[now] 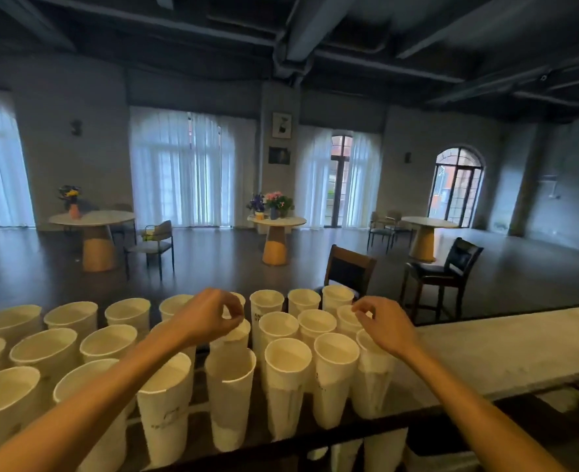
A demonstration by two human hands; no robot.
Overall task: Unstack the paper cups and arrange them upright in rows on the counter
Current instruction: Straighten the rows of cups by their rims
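We see dozens of tall white paper cups (285, 376) standing upright, mouths open, in close rows across the dark surface (199, 427); those at right sit tallest, several appearing nested inside others.

Upright cups (286, 366) crowd the worktop's (506, 349) left and centre, leaving you narrow gaps; the right stretch of the frame lies open.
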